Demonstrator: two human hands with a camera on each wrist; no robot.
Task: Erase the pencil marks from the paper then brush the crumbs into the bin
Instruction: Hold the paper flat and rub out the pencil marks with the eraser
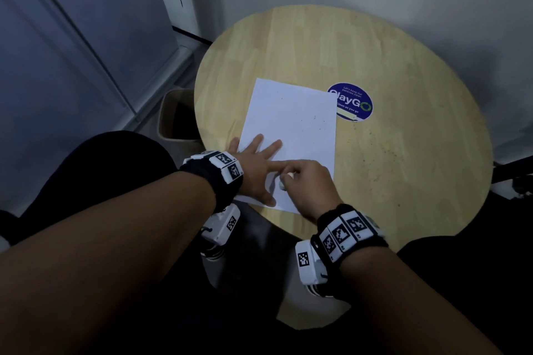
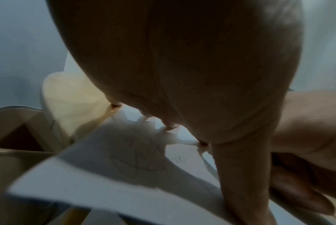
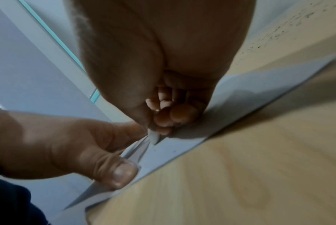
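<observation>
I see my left hand (image 1: 257, 164) lying flat on the near-left part of the paper (image 1: 291, 124), fingers (image 1: 272, 147) spread and straight, thumb pressing near the sheet's near edge. My right hand (image 1: 310, 184) is hunched over the paper's near edge, just beside the left index finger, its fingers curled and pinching a small white eraser (image 1: 284, 181) whose tip touches the sheet. The paper is a smooth white rectangle lying flat on the round, pale wood-grain bench (image 1: 403, 167). Faint pencil marks (image 2: 144, 161) show under the left palm. Dark crumbs (image 1: 383, 150) speckle the bench right of the paper. A beige bin (image 1: 173, 115) with a dark inside stands on the floor left of the paper, below the bench edge.
</observation>
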